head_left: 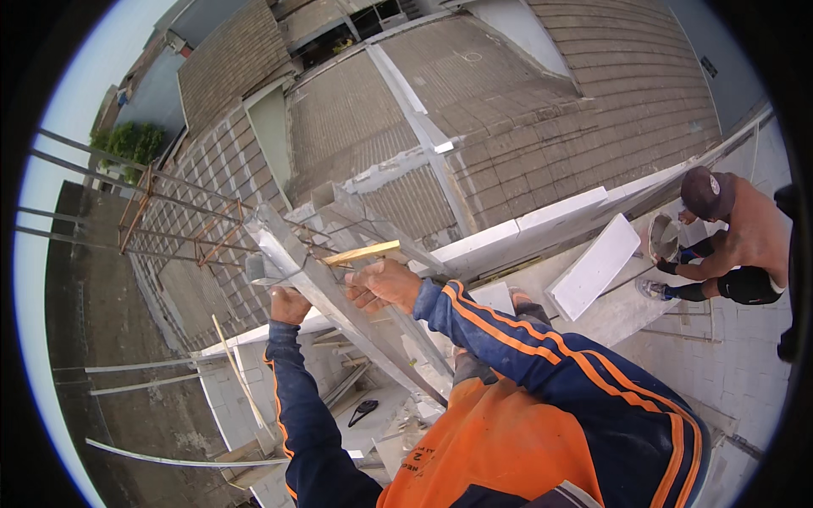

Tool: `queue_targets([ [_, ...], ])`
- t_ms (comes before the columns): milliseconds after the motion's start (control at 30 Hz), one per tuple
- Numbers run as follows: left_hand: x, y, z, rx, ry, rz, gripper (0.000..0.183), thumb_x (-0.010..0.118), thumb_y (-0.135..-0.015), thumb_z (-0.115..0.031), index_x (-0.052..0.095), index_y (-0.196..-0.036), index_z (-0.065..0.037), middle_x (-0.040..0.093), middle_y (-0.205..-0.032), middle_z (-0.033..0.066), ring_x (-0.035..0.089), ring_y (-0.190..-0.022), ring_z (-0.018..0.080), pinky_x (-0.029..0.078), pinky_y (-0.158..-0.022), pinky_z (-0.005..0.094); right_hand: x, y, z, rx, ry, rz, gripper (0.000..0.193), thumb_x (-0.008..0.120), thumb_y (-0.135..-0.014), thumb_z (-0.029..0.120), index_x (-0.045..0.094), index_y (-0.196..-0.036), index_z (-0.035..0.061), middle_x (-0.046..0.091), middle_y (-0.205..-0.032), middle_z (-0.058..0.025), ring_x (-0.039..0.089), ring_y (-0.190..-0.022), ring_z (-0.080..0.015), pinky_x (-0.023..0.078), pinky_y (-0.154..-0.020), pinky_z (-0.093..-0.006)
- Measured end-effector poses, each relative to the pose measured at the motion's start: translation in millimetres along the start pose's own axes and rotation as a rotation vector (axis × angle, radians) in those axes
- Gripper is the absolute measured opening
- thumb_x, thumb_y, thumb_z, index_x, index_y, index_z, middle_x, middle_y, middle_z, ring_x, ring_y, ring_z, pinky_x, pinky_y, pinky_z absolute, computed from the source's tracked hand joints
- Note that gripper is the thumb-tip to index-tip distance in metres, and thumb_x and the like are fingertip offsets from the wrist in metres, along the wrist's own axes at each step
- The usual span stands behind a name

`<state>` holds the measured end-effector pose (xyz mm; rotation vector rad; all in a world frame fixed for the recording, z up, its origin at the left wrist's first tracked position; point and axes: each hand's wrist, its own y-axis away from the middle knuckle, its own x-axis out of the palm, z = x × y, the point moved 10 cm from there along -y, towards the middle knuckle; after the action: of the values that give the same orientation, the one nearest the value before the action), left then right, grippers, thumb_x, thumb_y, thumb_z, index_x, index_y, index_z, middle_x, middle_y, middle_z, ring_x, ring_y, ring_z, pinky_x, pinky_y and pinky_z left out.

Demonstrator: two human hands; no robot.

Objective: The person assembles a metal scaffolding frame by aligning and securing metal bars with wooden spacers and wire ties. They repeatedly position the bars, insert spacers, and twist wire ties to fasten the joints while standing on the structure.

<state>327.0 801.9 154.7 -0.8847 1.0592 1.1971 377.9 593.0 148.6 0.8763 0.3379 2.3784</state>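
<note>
Two long grey channel-like pieces stand at a slant in front of me, the nearer channel (326,296) and the farther channel (381,224), with thin wire around them. My left hand (290,306) is closed at the left side of the nearer channel. A small grey piece (257,269) shows just above it; the channel partly hides the fingers. My right hand (385,286) is between the channels, its fingers half bent and a little apart, with nothing visible in them. Just above it, a short wooden strip (362,252) lies across the gap.
A rusty rebar cage (178,224) juts out to the left. Tiled roofs (525,152) lie beyond the white block wall (542,224). At right a person (737,224) crouches with a bucket (663,237), beside a loose white block (594,267). A black-handled tool (362,412) lies below.
</note>
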Motion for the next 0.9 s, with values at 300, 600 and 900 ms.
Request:
queue_targets([
  [300, -33.7, 4.9, -3.9, -0.015, 0.333, -0.081, 0.026, 0.056, -0.090, -0.023, 0.064, -0.112, -0.010, 0.067, -0.109, 0.0053, 0.060, -0.102, 0.0301, 0.040, -0.093, 0.0429, -8.9, 54.9, 65.1, -0.869, 0.647, -0.515, 0.018, 0.059, -0.092, 0.010, 0.067, -0.104, -0.0005, 0.070, -0.084, -0.0126, 0.069, -0.071, -0.0292, 0.058, -0.072, -0.0321],
  [600, -35.8, 6.3, 12.9, -0.177, 0.599, -0.200, 0.020, 0.058, -0.090, -0.021, 0.068, -0.102, -0.009, 0.069, -0.101, 0.0087, 0.062, -0.095, 0.0328, 0.046, -0.089, 0.0411, 48.2, 51.1, 73.7, -1.318, 1.188, -0.205, 0.026, 0.067, -0.076, 0.004, 0.065, -0.102, 0.0064, 0.060, -0.108, -0.0083, 0.062, -0.101, -0.0279, 0.055, -0.079, -0.0364],
  [900, -7.6, 2.7, -13.0, 0.101, -0.162, -0.011, 0.042, 0.054, -0.082, -0.005, 0.052, -0.123, 0.002, 0.064, -0.116, 0.0073, 0.062, -0.086, 0.0166, 0.050, -0.072, 0.0338, 16.1, 14.7, 49.9, -0.743, 0.348, -0.321, 0.013, 0.068, -0.090, 0.015, 0.064, -0.093, 0.0035, 0.060, -0.076, -0.0005, 0.061, -0.067, -0.0173, 0.050, -0.060, -0.0282],
])
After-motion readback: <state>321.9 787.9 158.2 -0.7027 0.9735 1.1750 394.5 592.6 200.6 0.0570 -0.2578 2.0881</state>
